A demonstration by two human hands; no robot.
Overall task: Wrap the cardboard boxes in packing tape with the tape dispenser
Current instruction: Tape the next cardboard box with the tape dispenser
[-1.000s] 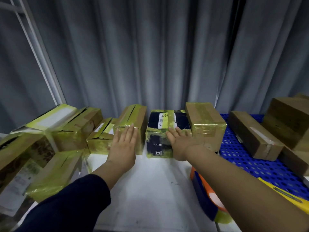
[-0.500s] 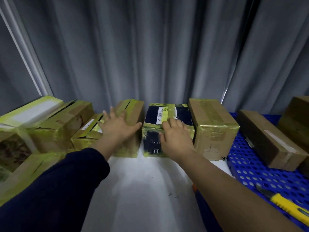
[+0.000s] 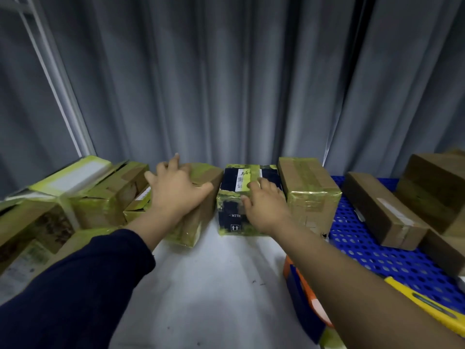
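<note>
White tabletop [image 3: 208, 293], grey curtain [image 3: 226, 84] behind, blue perforated tray [image 3: 377, 250] right, both hands' grip apparently spread on taped boxes [image 3: 251, 197]

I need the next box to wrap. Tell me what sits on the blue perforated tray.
Plain brown boxes: a long one and a bigger one behind it. A yellow utility knife lies near the tray's front. The right forearm hides the tray's near corner.

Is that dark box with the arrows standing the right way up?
Upright: the dark box has its printed arrows pointing up, and its base sits flat on the white table.
</note>
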